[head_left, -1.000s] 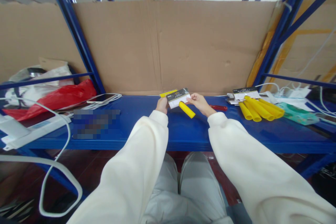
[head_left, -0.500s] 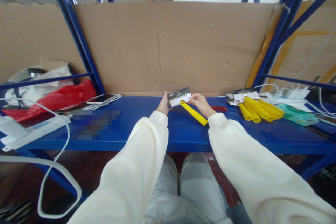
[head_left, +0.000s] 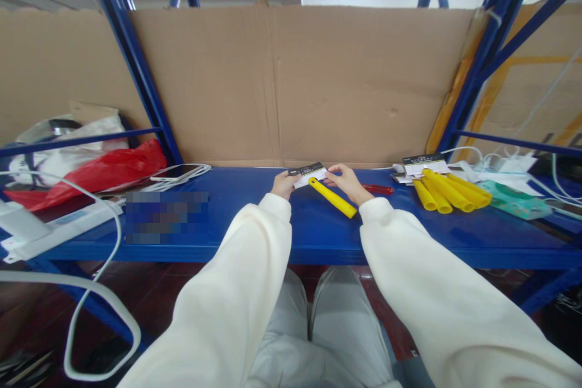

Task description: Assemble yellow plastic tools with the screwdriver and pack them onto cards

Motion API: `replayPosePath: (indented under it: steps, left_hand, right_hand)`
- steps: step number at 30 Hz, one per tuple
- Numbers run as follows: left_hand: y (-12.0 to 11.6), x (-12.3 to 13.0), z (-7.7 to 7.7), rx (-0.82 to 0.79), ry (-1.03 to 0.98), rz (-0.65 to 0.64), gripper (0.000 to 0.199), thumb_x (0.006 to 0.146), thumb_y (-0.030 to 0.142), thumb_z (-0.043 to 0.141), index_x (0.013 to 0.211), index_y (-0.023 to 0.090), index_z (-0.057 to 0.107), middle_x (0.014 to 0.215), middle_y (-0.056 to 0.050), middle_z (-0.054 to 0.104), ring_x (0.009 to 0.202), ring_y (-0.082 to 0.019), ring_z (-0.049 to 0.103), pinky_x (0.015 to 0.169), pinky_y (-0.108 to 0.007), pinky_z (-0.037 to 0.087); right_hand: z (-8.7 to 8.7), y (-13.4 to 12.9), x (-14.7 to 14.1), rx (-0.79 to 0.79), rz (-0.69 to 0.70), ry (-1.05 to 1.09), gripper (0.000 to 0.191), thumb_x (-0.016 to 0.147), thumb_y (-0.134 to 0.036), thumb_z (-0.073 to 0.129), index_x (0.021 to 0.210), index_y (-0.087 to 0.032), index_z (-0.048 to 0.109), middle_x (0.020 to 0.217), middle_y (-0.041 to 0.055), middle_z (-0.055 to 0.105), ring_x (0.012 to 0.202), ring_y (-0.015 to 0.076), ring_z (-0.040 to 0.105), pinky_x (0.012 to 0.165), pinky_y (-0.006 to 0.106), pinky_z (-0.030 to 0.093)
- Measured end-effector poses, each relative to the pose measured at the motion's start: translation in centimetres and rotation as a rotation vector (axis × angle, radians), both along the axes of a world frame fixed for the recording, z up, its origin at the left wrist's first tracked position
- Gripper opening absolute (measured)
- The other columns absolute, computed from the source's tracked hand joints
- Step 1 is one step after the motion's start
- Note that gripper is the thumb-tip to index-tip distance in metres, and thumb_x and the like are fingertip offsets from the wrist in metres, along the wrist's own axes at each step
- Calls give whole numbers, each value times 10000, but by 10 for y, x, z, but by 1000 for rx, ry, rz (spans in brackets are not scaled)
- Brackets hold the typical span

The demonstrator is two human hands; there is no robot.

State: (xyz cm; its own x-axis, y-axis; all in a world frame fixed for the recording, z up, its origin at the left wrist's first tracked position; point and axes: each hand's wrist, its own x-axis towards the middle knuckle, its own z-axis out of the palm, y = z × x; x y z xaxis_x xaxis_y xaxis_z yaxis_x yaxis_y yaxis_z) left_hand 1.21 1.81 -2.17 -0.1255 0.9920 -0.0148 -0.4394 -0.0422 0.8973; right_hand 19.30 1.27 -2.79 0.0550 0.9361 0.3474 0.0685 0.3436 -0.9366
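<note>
A small black and white card (head_left: 313, 174) is held between my two hands above the blue table. My left hand (head_left: 284, 184) grips its left edge, the fingers closed on it. At its right edge, my right hand (head_left: 344, 180) pinches the card with thumb and fingers. A yellow handle (head_left: 333, 198) hangs from the card's lower edge and slants down to the right, its round top end on the card. Behind my right hand lies a red tool (head_left: 380, 189).
Several yellow handles (head_left: 448, 189) with black and white cards lie at the right, beside a green packet (head_left: 516, 199). On the left are a phone (head_left: 179, 172), a red bag (head_left: 113, 167) and a white power strip (head_left: 68, 224). Cardboard (head_left: 364, 85) stands behind the blue table (head_left: 245, 224).
The card has tilted flatter and moved slightly down, and the yellow handle has shifted a little left with it. My left hand has turned, its fingers now lower over the card's edge.
</note>
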Motion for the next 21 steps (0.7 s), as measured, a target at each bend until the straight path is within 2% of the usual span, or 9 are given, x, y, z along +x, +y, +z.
replayPosePath:
  steps: [2,4,7,10,15,21]
  left_hand:
    - [2,-1,-1,-10,-11,21,297,630,-81,742,841,125,701,675,-33,692,773,-220,730,772,-359,602]
    - [3,-3,-1,-36,-13,46,392,625,-103,723,941,129,709,716,-40,698,792,-227,737,765,-352,600]
    - [3,-4,0,-85,16,68,576,647,-104,692,1160,157,667,830,-66,724,837,-240,746,762,-349,600]
    - [1,-3,2,-97,50,62,648,670,-112,643,1251,175,627,870,-75,729,856,-241,747,764,-354,601]
    - [0,-2,1,-78,38,62,544,634,-153,611,1098,117,701,744,-71,699,825,-260,744,780,-385,597]
    - [3,-2,0,-81,40,55,322,639,-90,650,890,94,732,730,-97,710,814,-265,741,789,-387,594]
  right_hand:
    - [-1,-1,1,25,-30,-102,341,710,-348,826,739,-240,504,696,-19,641,567,151,664,570,293,583]
    - [-2,-3,2,98,-30,-272,371,688,-425,818,718,-241,497,680,-20,624,536,142,620,527,281,536]
    - [-2,-8,2,247,-14,-506,373,663,-466,804,720,-235,517,708,-14,637,612,148,596,578,275,506]
    - [-2,-12,-1,297,21,-618,324,669,-415,787,769,-229,541,761,-11,660,680,156,596,636,275,497]
    - [-2,-17,-7,255,93,-695,235,686,-230,736,890,-222,619,866,4,706,724,162,635,718,283,505]
    - [0,-19,-7,275,116,-789,299,712,-131,675,994,-229,699,992,35,738,870,199,681,838,321,517]
